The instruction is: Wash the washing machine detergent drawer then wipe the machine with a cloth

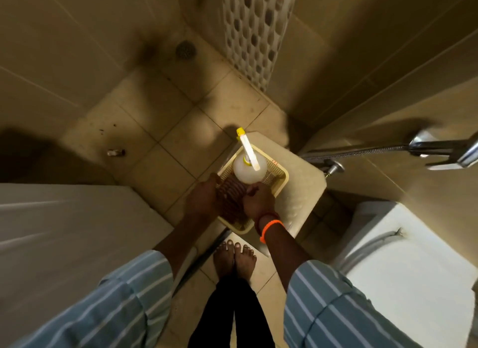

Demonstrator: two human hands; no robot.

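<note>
A yellow plastic basket [280,175] stands on a pale stool [302,189] in a tiled bathroom. Inside it lies a dark striped cloth [232,195], and behind the cloth stands a white spray bottle [249,170] with a yellow nozzle. My left hand [201,196] grips the cloth's left side at the basket rim. My right hand [258,201], with orange bands on the wrist, closes on the cloth's right side. No detergent drawer is in view.
A white appliance top [64,231] fills the left. A white fixture [413,270] sits at the right. A chrome tap and shower hose [424,147] jut from the right wall. A floor drain [185,50] lies in the far corner. My bare feet [234,257] stand before the stool.
</note>
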